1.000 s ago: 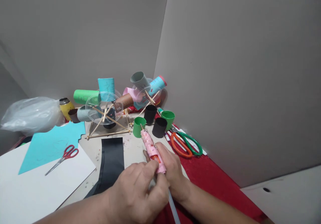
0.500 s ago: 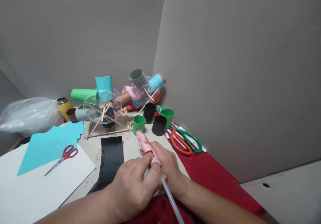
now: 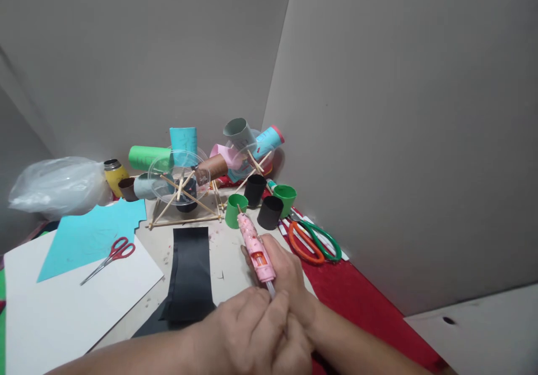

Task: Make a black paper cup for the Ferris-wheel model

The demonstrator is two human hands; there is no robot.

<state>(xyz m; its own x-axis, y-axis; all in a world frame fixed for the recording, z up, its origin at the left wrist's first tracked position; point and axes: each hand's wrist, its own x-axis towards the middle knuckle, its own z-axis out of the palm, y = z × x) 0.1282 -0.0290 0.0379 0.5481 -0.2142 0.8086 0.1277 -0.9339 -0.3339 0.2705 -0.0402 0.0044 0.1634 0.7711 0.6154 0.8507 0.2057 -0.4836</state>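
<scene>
A pink, speckled hot glue gun (image 3: 253, 241) is held in my right hand (image 3: 288, 271), its nozzle pointing away from me. The tip overlaps a green paper tube (image 3: 233, 216) in view; I cannot tell whether they touch. At the gun's rear, my left hand (image 3: 258, 330) is closed around the clear glue stick (image 3: 270, 288), whose far end my fingers hide. Two black paper tubes (image 3: 269, 213) and another green tube (image 3: 286, 200) stand just beyond. Left of the gun lies a black paper strip (image 3: 191, 271).
Behind stand stick-framed wheels with clear discs (image 3: 157, 181) and coloured paper tubes. Red-handled scissors (image 3: 113, 256) lie across blue paper (image 3: 84, 237) and white board (image 3: 46, 324). Larger scissors with orange and green handles (image 3: 309, 246) lie right, near the wall (image 3: 399, 139). A plastic bag (image 3: 59, 187) sits left.
My left hand has slid back from the glue gun's body to the glue stick behind it. The right hand keeps hold of the gun. The view has shifted slightly.
</scene>
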